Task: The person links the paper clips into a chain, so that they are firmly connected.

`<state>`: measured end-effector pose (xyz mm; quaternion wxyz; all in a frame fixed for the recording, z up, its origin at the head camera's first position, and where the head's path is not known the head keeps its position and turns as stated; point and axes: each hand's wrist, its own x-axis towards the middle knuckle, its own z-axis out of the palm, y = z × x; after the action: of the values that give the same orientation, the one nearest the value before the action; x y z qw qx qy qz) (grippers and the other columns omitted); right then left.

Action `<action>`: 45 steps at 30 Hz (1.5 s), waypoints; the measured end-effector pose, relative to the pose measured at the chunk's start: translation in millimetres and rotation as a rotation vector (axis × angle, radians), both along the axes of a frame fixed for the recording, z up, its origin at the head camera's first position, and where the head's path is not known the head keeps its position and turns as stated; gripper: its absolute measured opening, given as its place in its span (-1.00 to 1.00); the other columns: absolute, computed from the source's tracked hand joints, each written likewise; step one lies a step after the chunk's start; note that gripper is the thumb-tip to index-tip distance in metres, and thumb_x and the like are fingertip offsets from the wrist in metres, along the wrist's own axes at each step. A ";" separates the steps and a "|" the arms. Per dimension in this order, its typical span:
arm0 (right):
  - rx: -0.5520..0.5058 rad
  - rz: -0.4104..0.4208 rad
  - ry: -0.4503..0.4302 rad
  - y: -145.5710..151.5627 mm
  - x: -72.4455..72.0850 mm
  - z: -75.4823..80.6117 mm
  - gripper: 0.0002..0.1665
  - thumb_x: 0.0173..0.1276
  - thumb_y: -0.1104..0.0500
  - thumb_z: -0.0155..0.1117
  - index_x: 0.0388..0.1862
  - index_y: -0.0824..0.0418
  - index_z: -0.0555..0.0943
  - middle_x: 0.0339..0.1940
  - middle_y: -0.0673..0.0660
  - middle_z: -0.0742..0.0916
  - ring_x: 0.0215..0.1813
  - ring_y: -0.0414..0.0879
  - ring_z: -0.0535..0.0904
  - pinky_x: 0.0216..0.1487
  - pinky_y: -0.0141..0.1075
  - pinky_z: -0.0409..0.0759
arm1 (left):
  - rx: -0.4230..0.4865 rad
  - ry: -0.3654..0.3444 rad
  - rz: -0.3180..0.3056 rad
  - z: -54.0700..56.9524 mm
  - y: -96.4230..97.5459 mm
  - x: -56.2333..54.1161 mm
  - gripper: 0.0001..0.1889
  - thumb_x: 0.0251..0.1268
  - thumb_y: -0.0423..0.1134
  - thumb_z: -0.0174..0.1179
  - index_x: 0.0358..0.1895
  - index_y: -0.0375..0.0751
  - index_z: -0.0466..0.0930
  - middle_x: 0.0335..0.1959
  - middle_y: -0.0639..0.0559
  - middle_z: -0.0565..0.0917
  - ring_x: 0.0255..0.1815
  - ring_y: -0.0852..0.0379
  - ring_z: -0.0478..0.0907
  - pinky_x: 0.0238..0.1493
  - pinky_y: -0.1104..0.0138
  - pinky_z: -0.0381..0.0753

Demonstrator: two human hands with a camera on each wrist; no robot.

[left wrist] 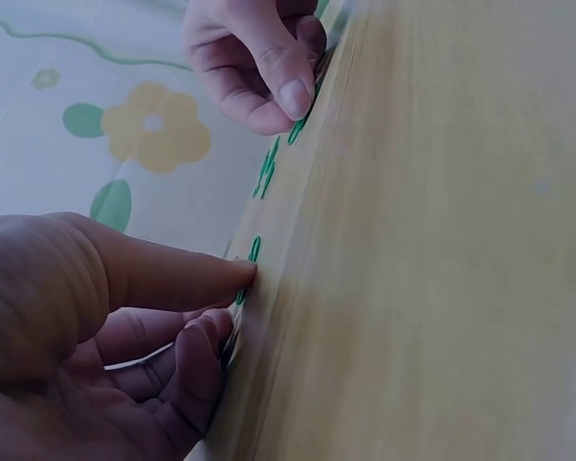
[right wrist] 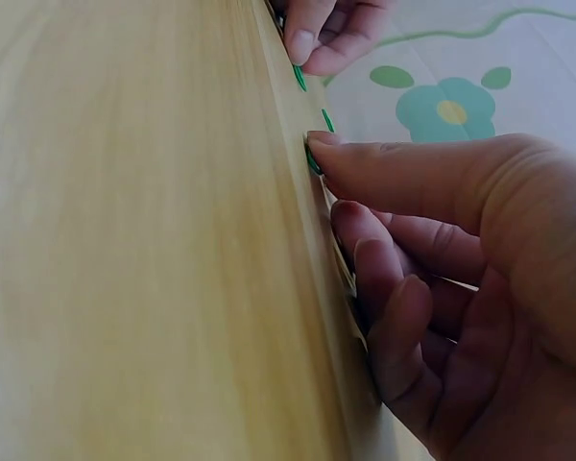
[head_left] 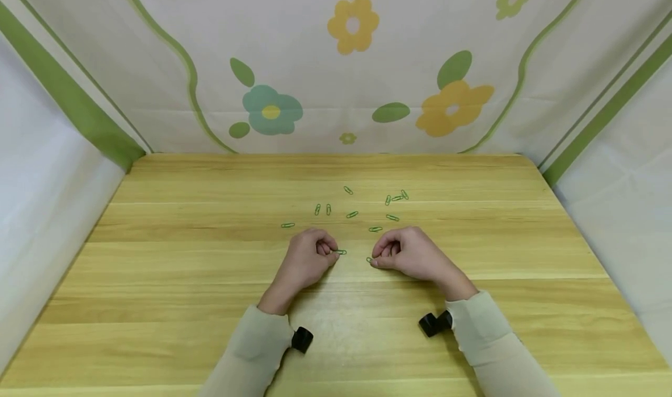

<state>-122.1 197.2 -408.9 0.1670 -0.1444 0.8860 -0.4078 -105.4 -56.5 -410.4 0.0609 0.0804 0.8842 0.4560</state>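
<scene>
My left hand point(head_left: 311, 257) pinches a green paper clip point(head_left: 342, 252) between thumb and index finger, low over the table, with one end pointing right. In the left wrist view this clip point(left wrist: 256, 248) sticks out past the thumb tip. Across a small gap, my right hand point(head_left: 412, 254) pinches another green paper clip point(head_left: 369, 260) by its right part, most of it hidden by the fingertips. The right wrist view has that clip point(right wrist: 314, 165) under the thumb tip. The other fingers of both hands are curled in.
Several green paper clips lie scattered on the wooden table point(head_left: 157, 257) beyond the hands, one clip point(head_left: 375, 229) close to the right hand and another clip point(head_left: 287, 225) left of the left hand. A flowered white curtain point(head_left: 315, 65) hangs behind the table's far edge.
</scene>
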 end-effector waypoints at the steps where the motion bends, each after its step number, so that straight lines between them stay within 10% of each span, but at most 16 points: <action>1: 0.005 -0.002 0.000 -0.1 0.2 0.1 -0.85 0.29 0.09 0.67 -0.32 0.07 0.81 -0.48 -0.03 0.75 -0.45 -0.15 0.57 -0.40 -0.37 0.57 | -0.005 0.000 -0.001 0.0 0.2 0.0 -0.89 0.28 -0.50 0.45 -0.33 -0.26 0.73 -0.38 -0.02 0.66 -0.38 0.19 0.52 -0.29 0.44 0.56; 36: 0.064 0.030 0.038 -0.4 2.1 0.0 -0.90 0.34 0.10 0.61 -0.35 -0.06 0.81 -0.48 -0.12 0.75 -0.44 -0.19 0.61 -0.31 -0.36 0.58 | -0.040 -0.014 0.029 4.1 11.0 1.8 -0.90 0.30 -0.51 0.39 -0.35 -0.28 0.72 -0.32 -0.10 0.70 -0.33 0.13 0.57 -0.25 0.33 0.61; 45: 0.070 0.034 0.037 -0.6 2.1 -1.0 -0.90 0.35 0.08 0.60 -0.34 -0.11 0.80 -0.47 -0.15 0.75 -0.43 -0.18 0.62 -0.29 -0.34 0.59 | -0.036 -0.016 0.077 2.1 9.9 -2.2 -0.77 0.31 -0.47 0.45 -0.04 -0.36 0.66 -0.25 -0.11 0.60 -0.29 0.09 0.49 -0.20 0.31 0.55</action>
<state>-119.9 196.6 -409.9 0.1624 -0.1610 0.9000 -0.3710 -107.6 -46.6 -408.2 0.0517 0.0416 0.8942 0.4427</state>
